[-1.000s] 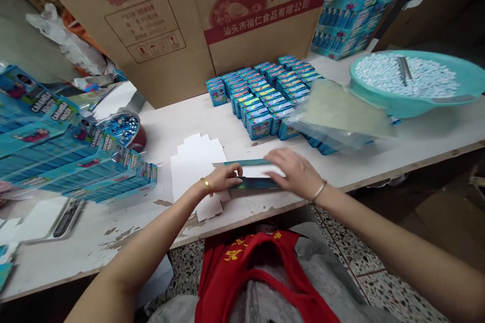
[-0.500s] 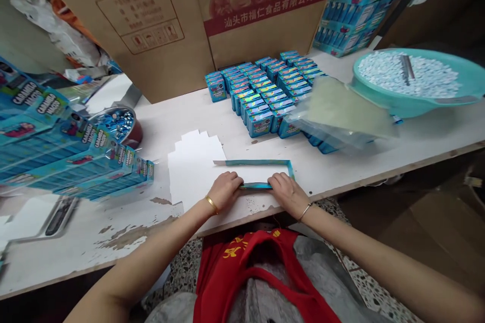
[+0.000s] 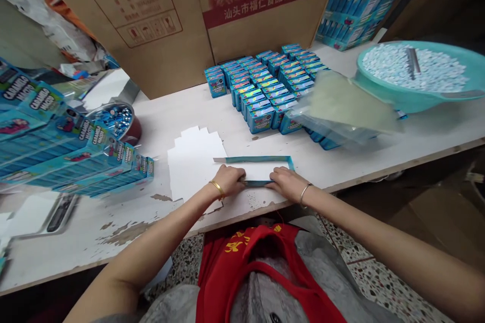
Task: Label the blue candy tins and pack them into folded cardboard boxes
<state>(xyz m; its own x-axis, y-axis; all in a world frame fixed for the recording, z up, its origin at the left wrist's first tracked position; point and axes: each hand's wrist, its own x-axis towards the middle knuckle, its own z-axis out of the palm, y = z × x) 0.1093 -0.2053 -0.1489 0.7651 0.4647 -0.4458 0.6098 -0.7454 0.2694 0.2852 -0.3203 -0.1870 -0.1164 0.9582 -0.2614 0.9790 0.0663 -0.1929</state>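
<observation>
A shallow cardboard display box, white inside and blue outside, lies near the table's front edge. Its far wall and right end stand up, while the left part is hidden behind my left hand. My left hand grips the near wall at its left, fingers curled over the edge. Farther right on that same wall, my right hand pinches near the right corner. Several flat white cardboard blanks lie to the left, partly beneath my left hand and forearm.
Rows of small blue candy boxes stand behind, partly under a plastic bag. A turquoise basin of white pieces is at right. Stacked blue packs and a red bowl are at left. A large carton rises behind.
The near wall of the cardboard box has tilted more upright under my fingers, showing more white inside. My left hand has shifted slightly right. The view has moved a little.
</observation>
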